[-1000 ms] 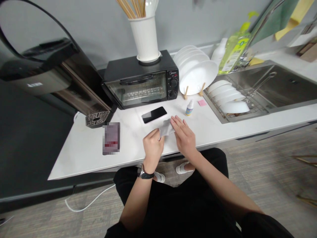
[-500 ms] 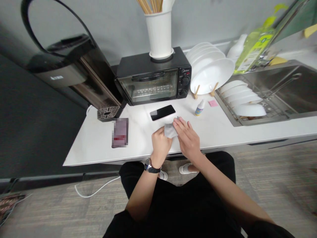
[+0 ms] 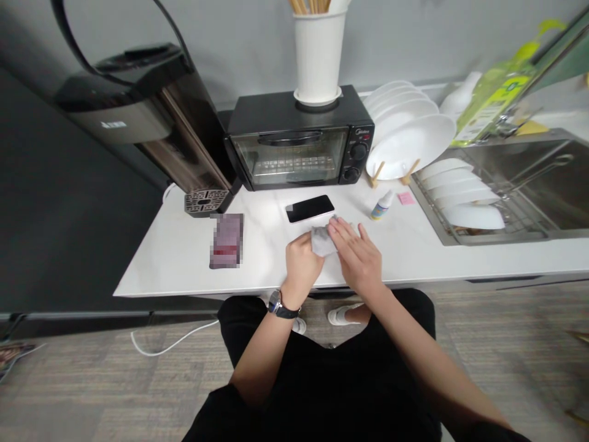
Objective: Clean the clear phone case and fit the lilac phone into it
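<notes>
Little has moved except your viewpoint: it has swung left since the earlier frames, so everything on the white, faintly veined surface now appears further right, while the things lying there keep their places among themselves. Your left hand is still curled tightly around one end of the thin, grey-white cloth. Your right hand lies over the other end, fingers extended and close together apart from the lifted little finger; its thumb is hidden, so you cannot tell whether it pinches. Whether the cloth wraps anything is hidden too. My judgement is that the handling of the cloth is going on much as it was.

You have the cloth above the surface near its front edge, with your wrists about over that edge. Just behind it lies the flat, black-screened phone, the closest thing to knock. To the right, past your fingers, stands the small white spray bottle with a blue-and-yellow label, short of the steel sink's rim. To the left, a band of surface separates your left hand from the flat, purplish, blurred-out item, so sideways room looks easier there.
</notes>
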{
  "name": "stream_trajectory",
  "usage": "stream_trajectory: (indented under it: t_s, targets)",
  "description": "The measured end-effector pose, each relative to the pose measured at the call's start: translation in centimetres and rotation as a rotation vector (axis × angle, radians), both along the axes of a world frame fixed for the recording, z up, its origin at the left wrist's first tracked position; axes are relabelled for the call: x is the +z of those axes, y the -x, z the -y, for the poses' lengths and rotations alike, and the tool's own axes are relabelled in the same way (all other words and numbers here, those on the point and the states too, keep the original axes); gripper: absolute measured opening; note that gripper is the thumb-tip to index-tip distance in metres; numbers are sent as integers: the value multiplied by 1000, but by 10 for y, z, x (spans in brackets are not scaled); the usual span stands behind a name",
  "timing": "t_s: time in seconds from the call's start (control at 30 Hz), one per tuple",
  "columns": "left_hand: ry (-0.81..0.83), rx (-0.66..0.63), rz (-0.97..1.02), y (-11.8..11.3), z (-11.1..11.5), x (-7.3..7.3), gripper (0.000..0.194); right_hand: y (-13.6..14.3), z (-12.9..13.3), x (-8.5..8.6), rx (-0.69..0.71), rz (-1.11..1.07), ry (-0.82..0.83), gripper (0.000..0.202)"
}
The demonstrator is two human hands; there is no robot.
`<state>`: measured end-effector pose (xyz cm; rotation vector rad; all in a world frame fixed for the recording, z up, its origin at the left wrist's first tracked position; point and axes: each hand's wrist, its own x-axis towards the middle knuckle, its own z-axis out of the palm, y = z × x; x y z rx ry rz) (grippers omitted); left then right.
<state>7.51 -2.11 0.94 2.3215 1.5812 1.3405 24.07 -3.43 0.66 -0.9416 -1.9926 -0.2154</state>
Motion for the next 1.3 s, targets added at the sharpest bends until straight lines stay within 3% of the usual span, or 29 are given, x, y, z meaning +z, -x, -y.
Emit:
stream_trajectory:
  t_s: [0.13,0.4,0.57,0.8,0.97,1.13,1.3]
  targets:
    - [49,-5,-14,2,0,4,21,-5,-6,2,-73,-18,20,66]
    - [158,-3,25,1,-1,4,22,5,-2,2,42,57,11,69]
    - [115,29,-68,2,-1,8,25,-7,-7,0,-60,27,10,64]
    - [171,-59,71,-1,1,6,20,5,4,0,17,66,-27,69]
    - [123,-54,6,7,2,11,24,-10,-2,-6,-94,-4,-11,65]
    - [100,-58,-93,1,2,12,23,-6,7,-8,-3,-13,37,67]
    - [100,-13,-166,-1,4,13,24,-10,8,-12,-59,-35,46,69]
